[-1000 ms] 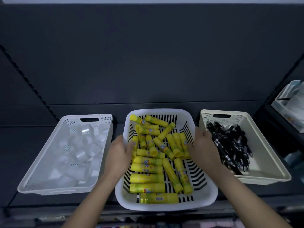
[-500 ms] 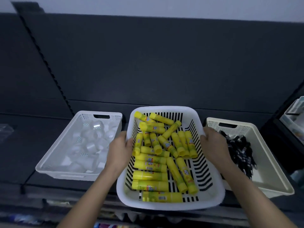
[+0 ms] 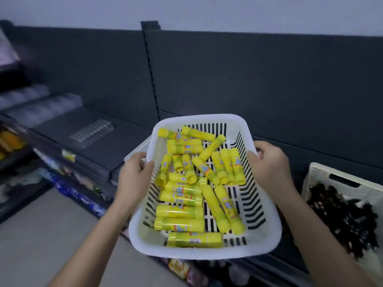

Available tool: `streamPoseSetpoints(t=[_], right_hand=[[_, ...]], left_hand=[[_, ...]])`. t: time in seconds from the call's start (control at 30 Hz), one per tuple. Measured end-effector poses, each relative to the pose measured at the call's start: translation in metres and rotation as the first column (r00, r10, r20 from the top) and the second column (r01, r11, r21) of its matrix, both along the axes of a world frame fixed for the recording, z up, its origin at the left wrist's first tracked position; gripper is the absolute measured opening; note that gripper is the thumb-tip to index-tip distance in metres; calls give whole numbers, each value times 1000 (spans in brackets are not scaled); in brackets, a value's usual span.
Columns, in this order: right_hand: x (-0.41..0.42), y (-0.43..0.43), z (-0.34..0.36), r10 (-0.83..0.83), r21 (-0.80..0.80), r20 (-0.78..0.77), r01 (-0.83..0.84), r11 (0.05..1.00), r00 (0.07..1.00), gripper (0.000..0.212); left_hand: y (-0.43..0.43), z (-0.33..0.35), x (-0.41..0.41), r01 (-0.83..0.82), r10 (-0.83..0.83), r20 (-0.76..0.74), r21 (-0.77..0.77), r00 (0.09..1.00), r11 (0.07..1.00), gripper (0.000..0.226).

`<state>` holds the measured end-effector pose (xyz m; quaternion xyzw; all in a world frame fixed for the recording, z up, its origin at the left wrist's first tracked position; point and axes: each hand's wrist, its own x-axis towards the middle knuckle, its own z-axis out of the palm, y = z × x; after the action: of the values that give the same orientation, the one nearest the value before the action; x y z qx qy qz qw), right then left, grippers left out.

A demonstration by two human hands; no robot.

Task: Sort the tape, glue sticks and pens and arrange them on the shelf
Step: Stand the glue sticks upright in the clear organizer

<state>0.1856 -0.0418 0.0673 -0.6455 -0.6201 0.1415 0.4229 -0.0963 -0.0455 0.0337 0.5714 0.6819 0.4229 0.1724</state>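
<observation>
Two slender bare forearms are shown, the left forearm [image 3: 91, 237] and the right forearm [image 3: 325, 235], uncovered along all of their visible length and cut off by the lower edge of the picture. The bare left hand [image 3: 134, 175] and the bare right hand [image 3: 269, 166] are seen likewise uncovered. The fingers [image 3: 261, 146] are rendered softly, so finer detail cannot be told.

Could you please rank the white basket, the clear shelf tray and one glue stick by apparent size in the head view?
1. white basket, though nearness to the camera enlarges it.
2. clear shelf tray, which lies farther away.
3. glue stick, the nearest one.
</observation>
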Motion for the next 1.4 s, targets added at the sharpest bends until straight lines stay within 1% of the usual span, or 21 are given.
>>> streamPoseSetpoints(t=[0.1,0.23,0.4,0.53,0.6,0.73,0.93,1.07,1.2,1.4], right_hand=[[-34,0,5,78,-51,-30,-79,996,997,18],[-84,4,9,194,-56,-48,-197,979,980,23],[-165,10,4,264,-58,-31,-266,962,964,14],[-245,17,-5,334,-33,-36,-335,942,942,20],[-290,22,-10,353,-44,-25,-354,934,935,18],[-383,32,-20,415,-77,-37,-417,906,909,21],[-506,46,-25,512,-109,-94,-519,848,854,25],[-575,66,-26,540,-95,-84,-546,832,837,23],[-637,100,-34,568,-110,-61,-571,813,821,21],[-738,173,-51,589,-130,-86,-595,793,803,25]], left_hand=[[-23,3,-33,-95,94,47,8,994,995,19],[-45,-2,-81,-195,195,62,9,979,981,14],[-66,-8,-155,-305,305,62,-6,950,952,12],[-74,-9,-227,-349,349,77,-11,934,937,12],[-78,-9,-269,-370,371,66,-24,926,929,12],[-86,-11,-353,-435,436,50,-34,898,900,13],[-97,-11,-463,-535,536,20,-51,844,844,14],[-88,-13,-520,-588,589,12,-54,808,807,13],[-67,-16,-573,-607,610,16,-69,792,791,15],[-6,-24,-665,-632,634,8,-60,774,773,14]])
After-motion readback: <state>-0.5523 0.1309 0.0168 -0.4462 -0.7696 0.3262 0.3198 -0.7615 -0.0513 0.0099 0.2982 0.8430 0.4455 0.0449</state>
